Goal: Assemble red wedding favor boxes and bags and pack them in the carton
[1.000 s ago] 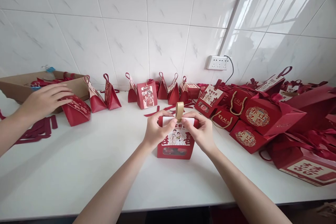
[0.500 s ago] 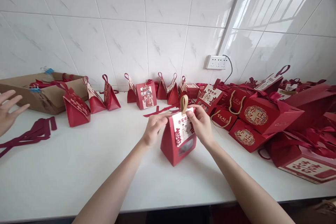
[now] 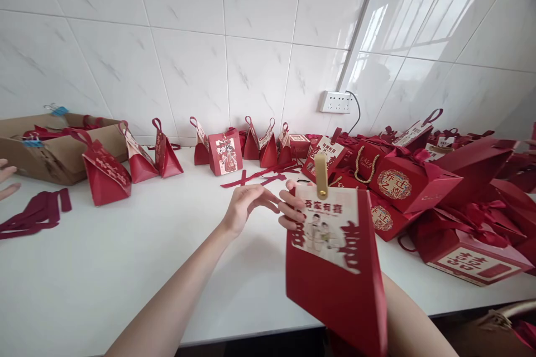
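Observation:
A red gift box (image 3: 330, 290) with a cream printed panel and a gold loop handle (image 3: 321, 175) is held up close to the camera, over the table's front part. My right hand (image 3: 292, 206) grips it from behind. Its fingertips curl round the box's left edge, while the palm is hidden by the box. Just left of those fingertips, my left hand (image 3: 248, 204) has its fingers stretched out and bent slightly downward, with nothing in them. Behind it, dark red ribbon strips (image 3: 268, 174) lie on the white table (image 3: 201, 268).
Several finished-looking red boxes (image 3: 226, 153) line the wall. At left are a cardboard carton (image 3: 62, 162), loose ribbons (image 3: 36, 215) and another person's hand (image 3: 6, 178). A heap of red gift boxes (image 3: 422, 178) fills the right side. A power strip (image 3: 335, 102) hangs on the wall.
The gift box has been lifted off the table, turned, and brought right and nearer the camera in my right hand. My left hand has let go of it. The other person's hand shows less.

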`<state>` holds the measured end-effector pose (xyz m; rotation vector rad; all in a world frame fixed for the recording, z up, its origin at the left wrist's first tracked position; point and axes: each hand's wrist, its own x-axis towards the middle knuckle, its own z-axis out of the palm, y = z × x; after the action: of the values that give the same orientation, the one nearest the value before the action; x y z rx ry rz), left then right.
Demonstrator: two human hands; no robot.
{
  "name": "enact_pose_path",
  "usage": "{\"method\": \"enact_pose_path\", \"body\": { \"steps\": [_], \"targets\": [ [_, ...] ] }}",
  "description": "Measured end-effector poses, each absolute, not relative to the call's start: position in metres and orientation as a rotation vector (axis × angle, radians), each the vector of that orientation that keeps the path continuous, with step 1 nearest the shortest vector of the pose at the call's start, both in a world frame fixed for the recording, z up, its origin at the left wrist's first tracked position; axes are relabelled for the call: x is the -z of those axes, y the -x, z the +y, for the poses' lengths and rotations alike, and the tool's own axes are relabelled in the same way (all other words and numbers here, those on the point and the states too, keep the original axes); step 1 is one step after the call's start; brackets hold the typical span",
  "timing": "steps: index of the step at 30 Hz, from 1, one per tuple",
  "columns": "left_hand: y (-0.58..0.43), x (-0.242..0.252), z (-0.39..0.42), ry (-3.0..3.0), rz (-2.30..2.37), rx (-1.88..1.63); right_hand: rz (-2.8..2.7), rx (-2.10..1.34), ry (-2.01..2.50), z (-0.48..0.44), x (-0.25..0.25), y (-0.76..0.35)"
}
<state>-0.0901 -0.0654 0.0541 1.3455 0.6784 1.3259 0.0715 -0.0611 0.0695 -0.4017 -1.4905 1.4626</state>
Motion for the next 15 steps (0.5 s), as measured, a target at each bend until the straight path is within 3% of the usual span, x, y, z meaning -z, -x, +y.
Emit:
{"method": "enact_pose_path", "body": {
  "steps": [8, 15],
  "targets": [
    [0.0997, -0.0589, -0.0614, -1.3, 0.801, -1.61, -1.48, -0.886, 0.836, -0.0507, -0.0671, -0.0703],
    [0.0912, -0.058, -0.0709, -1.585, 1.137, -1.57, -1.504, -0.84, 0.923, -0.0519, -0.0673, -0.0681]
  ]
}}
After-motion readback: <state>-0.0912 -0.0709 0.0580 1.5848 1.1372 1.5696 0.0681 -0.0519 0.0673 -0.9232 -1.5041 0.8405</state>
